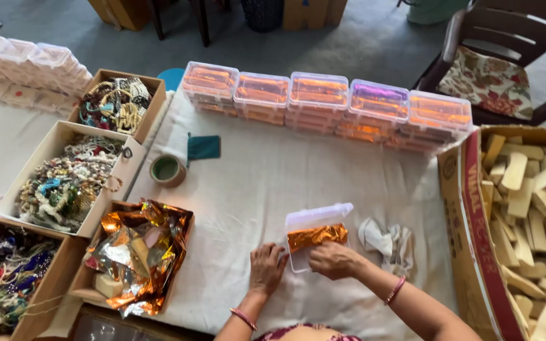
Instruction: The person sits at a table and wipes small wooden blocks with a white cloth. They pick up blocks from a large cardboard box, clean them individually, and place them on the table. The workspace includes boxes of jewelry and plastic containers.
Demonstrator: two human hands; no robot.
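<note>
Both forearms come in from the near edge, bare, each with a thin pink bangle at the wrist. The left hand (266,266) lies palm down, back of the hand up, fingers stretched forward and close together, fingertips pressed flat. The right hand (335,259) sits just beside it, its forearm angling in from the right; the fingers curl under and the knuckles bunch up in a loose grip. The two hands are near, not touching.

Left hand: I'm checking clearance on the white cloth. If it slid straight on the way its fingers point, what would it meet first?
The left hand points up and slightly right. It would probably first meet the small clear plastic box with orange foil, which the right hand presses; depth is unclear.
</note>
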